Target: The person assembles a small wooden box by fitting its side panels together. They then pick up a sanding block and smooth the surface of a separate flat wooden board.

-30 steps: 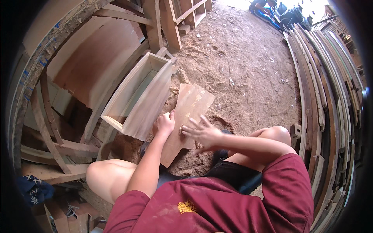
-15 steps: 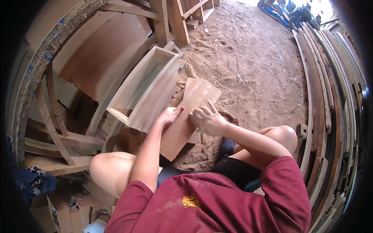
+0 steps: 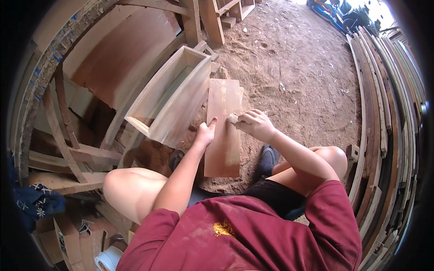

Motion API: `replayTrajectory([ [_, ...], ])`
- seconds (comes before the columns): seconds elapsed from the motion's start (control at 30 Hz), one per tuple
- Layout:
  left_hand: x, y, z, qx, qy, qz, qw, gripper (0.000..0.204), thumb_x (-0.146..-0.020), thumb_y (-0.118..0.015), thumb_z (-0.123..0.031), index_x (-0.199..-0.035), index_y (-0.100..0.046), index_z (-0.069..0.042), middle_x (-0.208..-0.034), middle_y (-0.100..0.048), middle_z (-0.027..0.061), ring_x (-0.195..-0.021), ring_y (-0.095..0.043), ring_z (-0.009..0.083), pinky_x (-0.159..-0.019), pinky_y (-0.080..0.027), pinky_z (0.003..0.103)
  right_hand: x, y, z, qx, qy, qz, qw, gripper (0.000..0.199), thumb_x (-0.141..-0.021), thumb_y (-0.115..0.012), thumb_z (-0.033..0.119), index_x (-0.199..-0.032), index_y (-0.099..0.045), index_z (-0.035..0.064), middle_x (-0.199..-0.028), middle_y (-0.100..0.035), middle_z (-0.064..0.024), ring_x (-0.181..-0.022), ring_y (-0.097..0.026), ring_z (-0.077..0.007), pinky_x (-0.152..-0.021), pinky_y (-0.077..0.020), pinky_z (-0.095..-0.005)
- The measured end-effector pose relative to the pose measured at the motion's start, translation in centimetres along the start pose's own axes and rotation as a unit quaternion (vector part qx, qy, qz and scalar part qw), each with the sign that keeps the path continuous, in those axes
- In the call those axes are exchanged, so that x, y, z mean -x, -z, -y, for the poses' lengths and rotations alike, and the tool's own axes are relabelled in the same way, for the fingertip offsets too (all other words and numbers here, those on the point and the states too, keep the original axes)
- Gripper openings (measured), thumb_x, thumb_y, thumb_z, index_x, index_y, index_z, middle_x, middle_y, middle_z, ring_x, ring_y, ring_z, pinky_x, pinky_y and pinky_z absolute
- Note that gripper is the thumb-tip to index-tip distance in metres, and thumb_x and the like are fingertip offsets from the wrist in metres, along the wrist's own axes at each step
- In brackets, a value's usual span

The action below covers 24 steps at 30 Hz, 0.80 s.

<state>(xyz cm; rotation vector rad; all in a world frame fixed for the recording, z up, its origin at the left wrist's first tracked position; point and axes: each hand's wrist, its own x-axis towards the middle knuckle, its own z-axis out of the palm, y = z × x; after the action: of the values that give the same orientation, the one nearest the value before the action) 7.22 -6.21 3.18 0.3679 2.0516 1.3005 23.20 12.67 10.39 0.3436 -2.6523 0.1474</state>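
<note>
A flat, light-brown wooden board (image 3: 221,156) lies between my knees, its length running away from me. Pale patches mark its surface toward the far end. Under its far right edge a sliver of another wooden piece (image 3: 241,92) shows. My left hand (image 3: 206,134) grips the board's left edge, thumb on top and fingers hidden below. Over the right edge, my right hand (image 3: 257,124) is closed on a small pale wad (image 3: 233,119), whose kind I cannot make out. Left of the board stands an open wooden box (image 3: 183,101), shaped like a drawer.
Large wooden frames (image 3: 113,131) fill the left side. Long stacked planks (image 3: 377,122) line the right. Dusty brown ground (image 3: 294,81) stretches ahead. Behind at lower left are wood offcuts (image 3: 74,239), a white container (image 3: 108,259) and dark blue cloth (image 3: 38,203).
The board has turned from a rightward slant to nearly straight ahead. My right hand has shifted to the right, off the middle of the board. My left hand has moved slightly right.
</note>
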Motion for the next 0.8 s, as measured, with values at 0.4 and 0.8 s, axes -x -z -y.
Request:
replayTrajectory([
  [0.4,0.4,-0.7,-1.5,-0.193,-0.043,-0.087,0.976,0.090,-0.089,-0.055,-0.066,-0.139,-0.042,0.007,-0.132,-0.055,0.0319,-0.123,-0.054,0.0436,-0.101,-0.044,0.049,1.1,-2.2,4.5,-0.152,-0.083,0.047,0.984,0.044,-0.078,-0.075,0.025,-0.118,-0.068,0.0089,-0.118,-0.059,-0.0089,-0.110,-0.055,-0.0289,-0.097,-0.0465,-0.0412],
  [0.8,-1.4,-0.8,-0.6,-0.116,-0.040,-0.052,0.991,0.083,-0.091,-0.054,-0.063,-0.135,-0.047,0.007,-0.129,-0.057,0.0309,-0.121,-0.056,0.0430,-0.101,-0.045,0.048,-2.2,-0.3,3.4,-0.090,-0.004,0.135,0.987,0.053,-0.072,-0.076,0.037,-0.119,-0.066,0.0168,-0.130,-0.056,-0.0071,-0.123,-0.050,-0.0288,-0.107,-0.0385,-0.0475],
])
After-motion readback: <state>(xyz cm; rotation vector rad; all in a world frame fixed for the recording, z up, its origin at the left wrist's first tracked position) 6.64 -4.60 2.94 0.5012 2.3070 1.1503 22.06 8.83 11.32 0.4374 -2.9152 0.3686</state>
